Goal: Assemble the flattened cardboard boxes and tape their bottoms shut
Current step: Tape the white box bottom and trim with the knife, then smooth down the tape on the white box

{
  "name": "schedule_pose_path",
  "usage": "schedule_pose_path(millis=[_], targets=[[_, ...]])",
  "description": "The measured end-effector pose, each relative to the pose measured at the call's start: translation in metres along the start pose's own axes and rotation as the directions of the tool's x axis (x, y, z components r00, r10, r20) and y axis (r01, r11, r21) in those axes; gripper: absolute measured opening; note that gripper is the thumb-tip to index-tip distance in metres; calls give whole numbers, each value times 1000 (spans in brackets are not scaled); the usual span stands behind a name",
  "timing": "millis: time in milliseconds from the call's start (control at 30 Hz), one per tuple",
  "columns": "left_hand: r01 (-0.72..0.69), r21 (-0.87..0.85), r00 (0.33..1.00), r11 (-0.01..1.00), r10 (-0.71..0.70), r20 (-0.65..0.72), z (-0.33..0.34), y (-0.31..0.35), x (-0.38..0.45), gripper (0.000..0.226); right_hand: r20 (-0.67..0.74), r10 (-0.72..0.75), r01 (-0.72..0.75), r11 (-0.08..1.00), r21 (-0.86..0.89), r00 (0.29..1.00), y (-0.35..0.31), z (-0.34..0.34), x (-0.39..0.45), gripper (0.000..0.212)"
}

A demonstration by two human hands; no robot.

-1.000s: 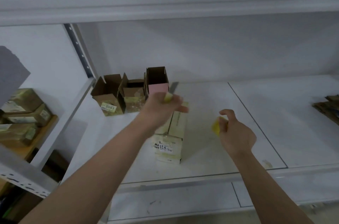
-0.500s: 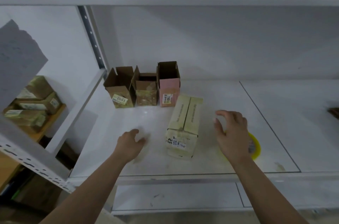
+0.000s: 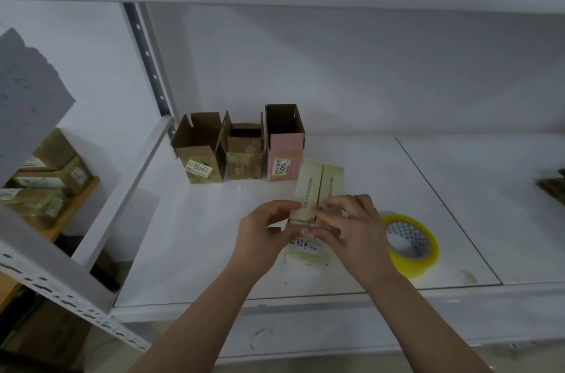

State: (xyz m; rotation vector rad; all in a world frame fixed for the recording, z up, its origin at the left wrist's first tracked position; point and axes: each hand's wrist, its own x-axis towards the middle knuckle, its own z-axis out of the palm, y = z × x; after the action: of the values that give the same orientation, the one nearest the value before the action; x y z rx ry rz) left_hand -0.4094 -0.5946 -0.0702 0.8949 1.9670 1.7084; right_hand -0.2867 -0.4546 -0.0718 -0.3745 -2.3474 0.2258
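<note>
Three open boxes (image 3: 241, 146) stand in a row at the back left of the shelf (image 3: 458, 219). Near its front edge, the left hand (image 3: 263, 235) and right hand (image 3: 351, 229) both grip the pale box (image 3: 318, 186), fingers curled on its near end. The tape roll (image 3: 411, 242) lies just right of the right hand.

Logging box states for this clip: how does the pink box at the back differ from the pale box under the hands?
The pink box stands upright with its top flaps open; the pale box lies with its flaps folded shut.
Nobody touches the pink box; the left hand and right hand press on the pale box's near end.
Both are cardboard, carry printed labels and sit on the white shelf.
</note>
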Motion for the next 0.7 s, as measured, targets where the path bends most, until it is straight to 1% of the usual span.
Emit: schedule_pose_path(millis=[100, 200, 267, 300, 333, 400, 467, 533, 567, 633, 667, 700], targets=[[-74, 46, 995, 996, 77, -64, 4, -1, -3, 38, -12, -38, 36, 993, -109, 999, -7, 2, -3, 43], [-154, 86, 985, 984, 160, -69, 8, -2, -11, 45, -41, 1, -7, 990, -141, 999, -12, 7, -9, 41], [-103, 59, 989, 993, 109, -103, 10, -4, -19, 46, -47, 24, -30, 991, -132, 999, -13, 9, -11, 41], [-66, 63, 986, 996, 75, -146, 11, -6, -23, 44, -46, 34, -39, 991, -126, 998, -14, 9, -11, 40], [-60, 89, 978, 994, 77, -192, 11, -7, -27, 38, -46, 42, -47, 992, -119, 998, -15, 10, -11, 40], [-114, 185, 955, 976, 159, -251, 12, -11, -30, 22, -47, 59, -63, 992, -108, 997, -16, 10, -11, 40], [-141, 244, 941, 960, 206, -267, 13, -14, -29, 15, -43, 79, -83, 991, -105, 996, -18, 10, -11, 40], [-144, 286, 940, 947, 221, -259, 11, -14, -29, 15, -39, 93, -96, 990, -105, 995, -19, 11, -12, 40], [-155, 300, 947, 941, 228, -227, 10, -13, -29, 16, -39, 99, -103, 989, -103, 994, -19, 11, -12, 40], [-183, 302, 967, 936, 228, -119, 5, -11, -32, 17, -39, 112, -115, 990, -86, 993, -20, 11, -12, 40], [-186, 267, 973, 945, 215, -83, 2, -10, -35, 16, -37, 115, -117, 990, -77, 993, -21, 10, -12, 39], [-151, 191, 982, 970, 168, -80, -2, -10, -36, 15, -35, 116, -118, 991, -70, 993, -21, 10, -11, 39]])
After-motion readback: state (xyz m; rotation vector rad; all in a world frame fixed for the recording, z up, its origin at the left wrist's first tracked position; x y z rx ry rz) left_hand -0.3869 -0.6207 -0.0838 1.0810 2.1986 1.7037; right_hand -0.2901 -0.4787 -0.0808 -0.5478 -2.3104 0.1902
